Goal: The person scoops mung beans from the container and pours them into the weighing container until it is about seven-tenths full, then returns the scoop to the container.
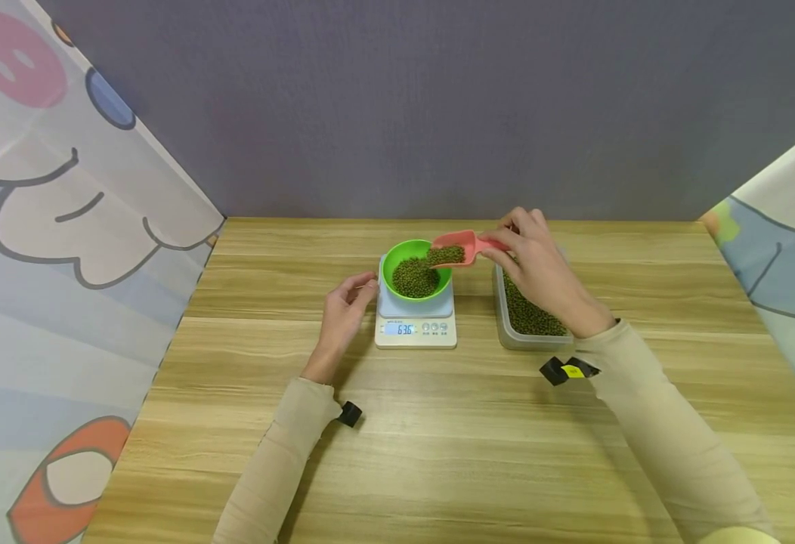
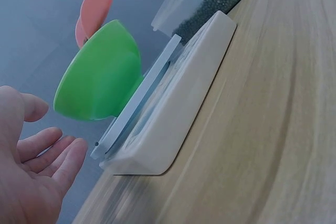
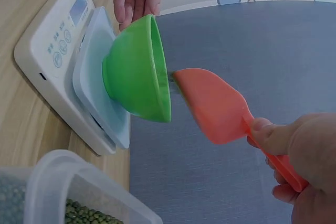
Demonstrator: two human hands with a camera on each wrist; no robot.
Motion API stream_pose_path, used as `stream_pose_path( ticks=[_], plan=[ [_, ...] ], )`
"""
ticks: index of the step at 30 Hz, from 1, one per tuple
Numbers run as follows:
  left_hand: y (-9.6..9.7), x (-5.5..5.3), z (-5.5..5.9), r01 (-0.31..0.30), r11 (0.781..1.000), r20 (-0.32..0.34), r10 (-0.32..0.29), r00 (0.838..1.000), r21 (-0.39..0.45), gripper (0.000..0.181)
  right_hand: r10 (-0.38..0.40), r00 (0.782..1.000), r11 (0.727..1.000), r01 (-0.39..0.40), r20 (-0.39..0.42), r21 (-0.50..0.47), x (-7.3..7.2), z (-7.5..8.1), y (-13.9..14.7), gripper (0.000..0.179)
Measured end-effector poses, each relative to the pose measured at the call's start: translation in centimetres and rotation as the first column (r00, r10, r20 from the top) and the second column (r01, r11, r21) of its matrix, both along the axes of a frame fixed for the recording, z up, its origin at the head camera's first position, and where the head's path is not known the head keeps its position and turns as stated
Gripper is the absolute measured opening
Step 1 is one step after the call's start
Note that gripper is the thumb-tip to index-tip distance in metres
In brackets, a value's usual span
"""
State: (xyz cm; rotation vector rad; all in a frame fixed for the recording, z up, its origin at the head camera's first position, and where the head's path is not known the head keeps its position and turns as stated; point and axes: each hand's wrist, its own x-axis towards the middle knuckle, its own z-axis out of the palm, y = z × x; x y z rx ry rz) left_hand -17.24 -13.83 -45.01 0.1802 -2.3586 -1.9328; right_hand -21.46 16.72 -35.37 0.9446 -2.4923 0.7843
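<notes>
My right hand (image 1: 543, 268) grips the handle of a pink-red scoop (image 3: 212, 106), tilted with its lip over the rim of a green bowl (image 3: 134, 69). Small green beans (image 1: 446, 255) lie in the scoop, and a few seem to be dropping from its lip. A heap of the same beans (image 1: 414, 279) sits in the bowl. The bowl stands on a white kitchen scale (image 1: 416, 340), whose lit display seems to read 63.6. Beside the bowl and the scale's left edge, my left hand (image 1: 344, 313) is held with loosely bent fingers and nothing in them.
Right of the scale, partly under my right forearm, a clear plastic container (image 1: 530, 342) holds many more green beans. Everything stands on a wood-grain table (image 1: 438, 453). A grey panel (image 1: 438, 113) rises behind it, with cartoon-printed cloth (image 1: 64, 340) at both sides.
</notes>
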Motion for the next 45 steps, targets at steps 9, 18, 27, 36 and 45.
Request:
stream_pose_path(
  ticks=[9, 18, 27, 36, 45],
  plan=[
    [0.1, 0.1, 0.4, 0.009, 1.000, 0.036, -0.009, 0.999, 0.020, 0.038, 0.017, 1.000, 0.999, -0.017, -0.022, 0.038, 0.0, 0.4, -0.4, 0.019],
    [-0.1, 0.0, -0.1, 0.003, 1.000, 0.018, -0.004, 1.000, 0.017, 0.038, 0.028, 0.994, 0.996, -0.019, -0.102, 0.086, 0.2, 0.7, -0.8, 0.019],
    [-0.1, 0.1, -0.1, -0.001, 1.000, 0.006, 0.001, 1.000, 0.005, 0.036, 0.012, 0.984, 0.993, 0.008, -0.175, 0.114, 0.5, 0.6, -1.0, 0.018],
    [-0.1, 0.1, -0.1, 0.001, 1.000, 0.018, -0.001, 1.000, 0.022, 0.039, 0.006, 0.987, 1.000, -0.007, -0.158, -0.008, 0.6, -0.2, -0.3, 0.020],
    [-0.2, 0.2, -0.2, 0.008, 1.000, 0.021, -0.009, 1.000, 0.009, 0.039, -0.015, 0.987, 0.994, -0.002, -0.158, -0.107, 1.4, -1.6, 1.7, 0.022]
  ],
)
